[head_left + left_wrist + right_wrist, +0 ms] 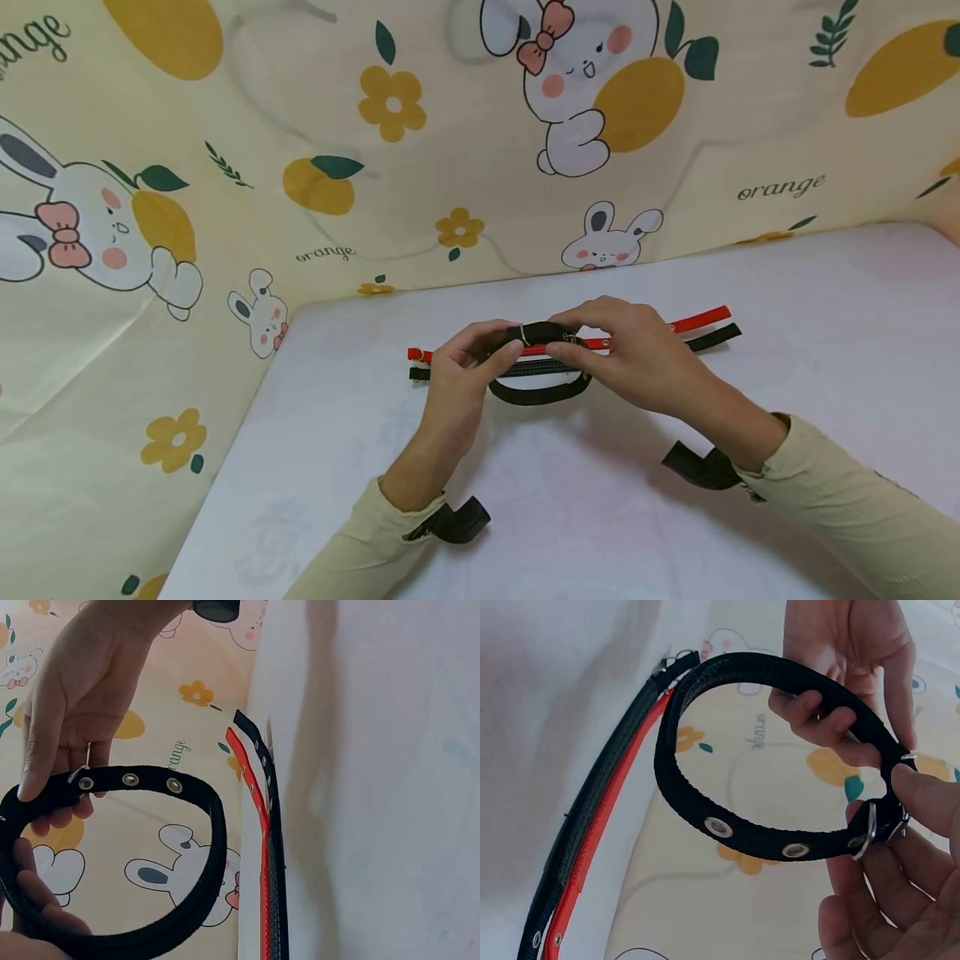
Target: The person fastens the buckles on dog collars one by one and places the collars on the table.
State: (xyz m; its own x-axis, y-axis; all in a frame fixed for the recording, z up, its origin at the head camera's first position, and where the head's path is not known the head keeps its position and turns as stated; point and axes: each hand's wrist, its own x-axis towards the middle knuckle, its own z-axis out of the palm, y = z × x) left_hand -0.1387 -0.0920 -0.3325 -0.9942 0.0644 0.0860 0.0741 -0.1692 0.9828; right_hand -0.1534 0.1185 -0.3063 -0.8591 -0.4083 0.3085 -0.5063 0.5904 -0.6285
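Observation:
A black collar (540,395), with metal-ringed holes and a metal buckle (870,831), is fastened into a loop and held above the table. My left hand (461,375) grips the left part of its upper band between thumb and fingers. My right hand (637,354) pinches the same band on the right, at the buckle. In the left wrist view the loop (217,847) hangs open toward the camera, several metal eyelets showing. Behind it lie a red collar (701,319) and another black collar (716,337), stretched out side by side; the hands partly hide both.
The white tabletop (300,450) spreads around the hands. A cloth (420,183) printed with rabbits and oranges hangs along the back and left. Black straps (461,521) are worn at both sleeve cuffs.

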